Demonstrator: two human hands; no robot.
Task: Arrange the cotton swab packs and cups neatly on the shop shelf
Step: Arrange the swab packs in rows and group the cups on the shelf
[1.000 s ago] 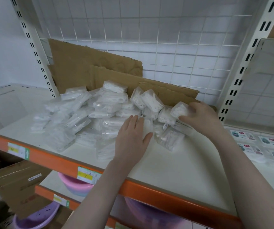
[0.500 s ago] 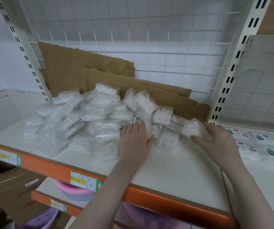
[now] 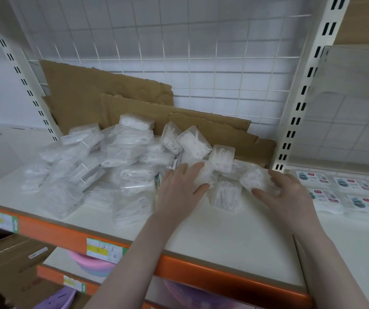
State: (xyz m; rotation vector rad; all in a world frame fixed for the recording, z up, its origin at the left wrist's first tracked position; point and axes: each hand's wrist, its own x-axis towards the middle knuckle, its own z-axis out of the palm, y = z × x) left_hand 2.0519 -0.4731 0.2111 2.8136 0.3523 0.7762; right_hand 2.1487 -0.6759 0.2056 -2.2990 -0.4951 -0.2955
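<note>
A loose heap of clear swab packs [image 3: 121, 161] covers the left and middle of the white shelf [image 3: 223, 237], piled against torn cardboard sheets [image 3: 103, 97] that lean on the wire grid back [image 3: 201, 47]. The left hand [image 3: 179, 188] lies flat on the heap's right edge, fingers straight and together, thumb spread — pressing on one pack [image 3: 203, 175] without gripping it. Just right, a single pack [image 3: 226, 195] lies alone on the shelf. The right hand [image 3: 284, 195] curls its fingers and thumb round another pack [image 3: 255, 179], held tilted near the shelf upright [image 3: 301, 97]. Farther right, printed flat packets [image 3: 344, 190] lie in rows, cut off by the frame edge. Pack contents are blurred; below the orange shelf rim [image 3: 223, 277], pink and purple basins [image 3: 90, 264] are half hidden.
</note>
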